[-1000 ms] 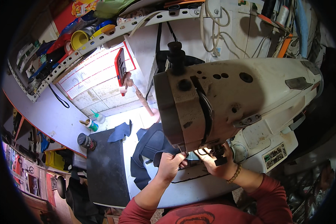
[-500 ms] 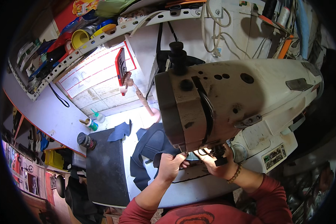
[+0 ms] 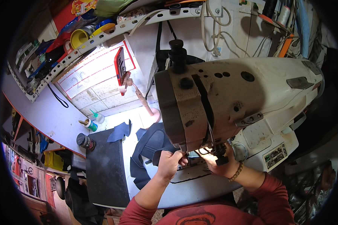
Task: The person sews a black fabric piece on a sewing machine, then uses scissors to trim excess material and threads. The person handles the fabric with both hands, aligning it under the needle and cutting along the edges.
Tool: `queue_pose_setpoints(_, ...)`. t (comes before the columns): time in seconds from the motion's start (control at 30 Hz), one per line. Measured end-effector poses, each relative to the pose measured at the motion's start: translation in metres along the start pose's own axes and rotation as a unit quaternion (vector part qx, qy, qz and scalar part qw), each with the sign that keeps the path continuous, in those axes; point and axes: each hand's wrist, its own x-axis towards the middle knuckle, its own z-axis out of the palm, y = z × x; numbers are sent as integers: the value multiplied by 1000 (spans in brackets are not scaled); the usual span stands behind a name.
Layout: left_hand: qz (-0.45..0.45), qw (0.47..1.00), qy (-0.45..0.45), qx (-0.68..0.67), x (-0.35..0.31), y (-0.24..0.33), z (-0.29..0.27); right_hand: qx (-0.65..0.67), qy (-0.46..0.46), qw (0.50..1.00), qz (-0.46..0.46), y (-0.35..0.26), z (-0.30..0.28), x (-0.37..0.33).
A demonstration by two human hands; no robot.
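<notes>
A large off-white sewing machine [image 3: 221, 101] stands before me, with its needle area low at its near end. My left hand [image 3: 170, 164] is closed, thumb and fingers pinching the edge of dark blue fabric [image 3: 151, 142] just left of the needle. The fabric lies in folded, curved pieces on the white table. My right hand [image 3: 223, 165], with a beaded bracelet [image 3: 236, 171] on its wrist, reaches around the presser foot parts [image 3: 218, 152] under a bright lamp glow. Those parts cover most of its fingers, and whether they grip the fabric is hidden.
Left of the fabric lies a black mat [image 3: 106, 168] with a dark jar [image 3: 85, 141] at its edge. Behind are a loose blue fabric scrap [image 3: 119, 132], a small bottle [image 3: 98, 117] and a pink stand [image 3: 152, 114] holding a red-cased phone [image 3: 120, 66]. A perforated metal rail [image 3: 112, 32] crosses above.
The machine's thread lever has dropped lower in its slot. Both hands stay at nearly the same place by the needle; the view has shifted very slightly.
</notes>
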Motion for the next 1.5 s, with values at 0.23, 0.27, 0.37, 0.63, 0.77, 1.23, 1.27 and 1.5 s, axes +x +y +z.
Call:
queue_pose_setpoints(0.23,-7,1000,15,-16,-1,0,1,-48,-36,998,-26,-1,-5,-1)
queue_pose_setpoints(0.27,-7,1000,16,-22,-1,0,2,-36,-23,999,-26,-1,-5,-1)
queue_pose_setpoints(0.37,-5,1000,18,-12,-1,2,4,-3,9,1000,-11,-1,-2,1)
queue_pose_setpoints(0.63,31,996,60,-51,13,5,10,213,-1,956,200,-4,-7,11)
queue_pose_setpoints(0.77,97,988,74,-97,22,2,10,37,29,996,75,5,-21,4)
queue_pose_setpoints(1.23,208,925,318,-9,7,-10,-21,-23,-175,983,53,-31,-4,-122)
queue_pose_setpoints(1.27,220,912,337,78,-2,-13,-22,-36,-199,978,59,-30,-3,-123)
queue_pose_setpoints(1.5,339,856,352,169,-31,-24,-17,45,-153,980,121,-26,16,-128)
